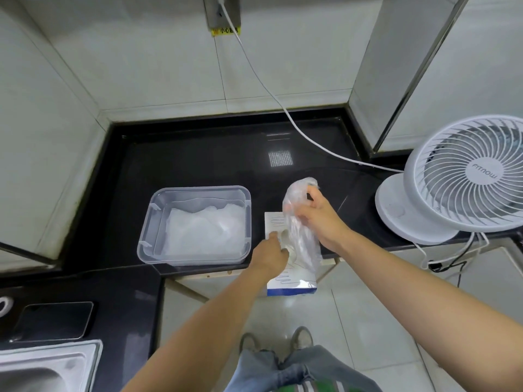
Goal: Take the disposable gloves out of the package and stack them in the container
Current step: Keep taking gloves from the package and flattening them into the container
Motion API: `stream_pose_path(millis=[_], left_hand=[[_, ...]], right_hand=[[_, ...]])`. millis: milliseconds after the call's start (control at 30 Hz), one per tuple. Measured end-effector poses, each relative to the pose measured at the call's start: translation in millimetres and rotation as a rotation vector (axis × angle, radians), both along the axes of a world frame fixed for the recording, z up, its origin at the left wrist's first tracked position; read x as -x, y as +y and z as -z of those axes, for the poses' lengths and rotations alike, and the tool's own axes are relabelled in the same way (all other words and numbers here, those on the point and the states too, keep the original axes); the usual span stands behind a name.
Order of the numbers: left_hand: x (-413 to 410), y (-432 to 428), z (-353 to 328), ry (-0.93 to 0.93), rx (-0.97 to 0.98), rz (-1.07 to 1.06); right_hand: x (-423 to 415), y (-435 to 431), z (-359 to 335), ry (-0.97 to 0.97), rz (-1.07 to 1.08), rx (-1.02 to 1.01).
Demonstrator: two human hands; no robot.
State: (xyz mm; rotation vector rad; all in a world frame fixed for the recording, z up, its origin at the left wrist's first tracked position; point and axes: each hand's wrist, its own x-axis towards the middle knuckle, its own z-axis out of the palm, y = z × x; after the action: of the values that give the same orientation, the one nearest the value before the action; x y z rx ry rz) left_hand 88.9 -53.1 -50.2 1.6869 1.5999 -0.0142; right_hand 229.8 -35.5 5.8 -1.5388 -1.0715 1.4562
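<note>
A white and blue glove package [288,281] lies on the black counter, its near end sticking out over the counter's front edge. My left hand [270,254] presses on the top of the package near its opening. My right hand [318,215] pinches a clear plastic glove [300,222], which hangs from above the hand down to the package. Left of the package stands a clear plastic container [147,230] with several crumpled clear gloves [206,230] lying inside.
A white desk fan [458,176] stands at the right on the black counter [198,159], its white cable [283,108] running to a wall socket. A dark phone [53,321] and a steel sink [42,369] are at the lower left.
</note>
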Motion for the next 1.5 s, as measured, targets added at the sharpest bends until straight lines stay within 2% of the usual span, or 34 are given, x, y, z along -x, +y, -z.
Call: stream_pose_path(millis=[167, 233, 300, 400, 467, 633, 833, 933, 1033, 1100, 1167, 1267, 1333, 1400, 1500], left_hand=[[-5, 23, -36, -0.411, -0.023, -0.299], [0, 32, -56, -0.668, 0.078, -0.541], [14, 39, -69, -0.889, 0.196, -0.639], [39, 43, -75, -0.916, 0.268, -0.4], [54, 43, -79, -0.907, 0.285, -0.318], [90, 48, -78, -0.966, 0.186, -0.471], [124, 52, -75, -0.864, 0.106, -0.539], [137, 55, -70, -0.745, 0.069, -0.479], [152, 58, -67, -0.705, -0.093, -0.462], [161, 60, -65, -0.654, -0.168, -0.471], [173, 63, -60, -0.59, -0.178, -0.468], [189, 66, -48, -0.538, -0.171, -0.459], [195, 68, -39, -0.491, -0.168, -0.493], [198, 73, -28, -0.355, -0.17, -0.484], [198, 79, -11, -0.053, -0.228, -0.276]], right_hand=[[-4, -7, -2, 0.15, -0.046, 0.026], [-4, -5, -3, 0.207, -0.08, 0.041], [-1, -2, -4, 0.232, -0.137, 0.043], [11, 1, -10, 0.241, -0.225, 0.038], [20, 3, -13, 0.249, -0.216, 0.04], [34, 9, -7, 0.17, -0.081, 0.013], [55, 19, -4, 0.112, -0.057, 0.009], [71, 24, -8, 0.041, -0.156, 0.063], [88, 32, -12, -0.028, -0.3, 0.175], [94, 35, -13, 0.054, -0.331, 0.214], [100, 39, -14, 0.122, -0.201, 0.208], [103, 49, -9, 0.02, 0.044, 0.127], [104, 56, -3, -0.11, 0.125, 0.04], [109, 59, -2, -0.308, 0.176, -0.157], [127, 58, -6, -0.547, 0.08, -0.507]])
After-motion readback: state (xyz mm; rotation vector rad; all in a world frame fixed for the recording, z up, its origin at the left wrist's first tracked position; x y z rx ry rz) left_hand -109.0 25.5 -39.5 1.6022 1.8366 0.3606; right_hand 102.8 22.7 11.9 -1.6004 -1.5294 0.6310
